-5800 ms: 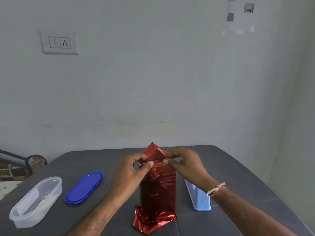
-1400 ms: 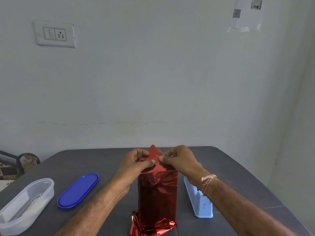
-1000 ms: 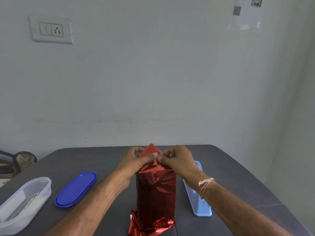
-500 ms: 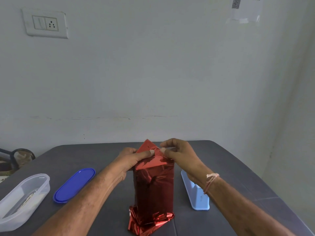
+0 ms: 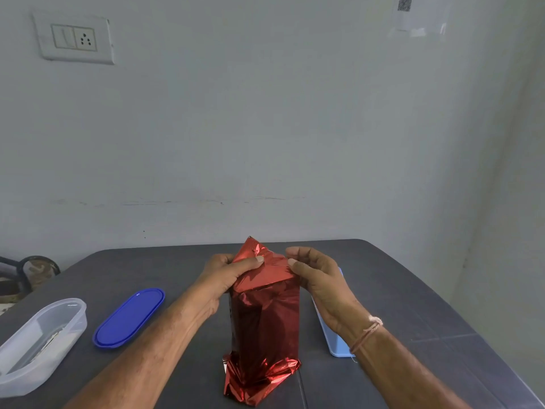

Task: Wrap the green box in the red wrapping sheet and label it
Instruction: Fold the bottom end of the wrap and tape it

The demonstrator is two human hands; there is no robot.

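Single view, head-worn wide-angle cam. It sits above the near edge of the dark grey table (image 5: 413, 290), looking fwd and a bit down, facing the pale wall (image 5: 265, 128) beyond the far edge. Wall fills the upper half and more. Table takes the lower part: far right corner in frame, near edge cut off at the bottom. Close in: both forearms enter from the bottom. Left hand (image 5: 224, 276) and right hand (image 5: 321, 278) meet mid-frame at the top of the upright red wrapping sheet (image 5: 265, 320). Socket plate (image 5: 73, 38) sits top left.
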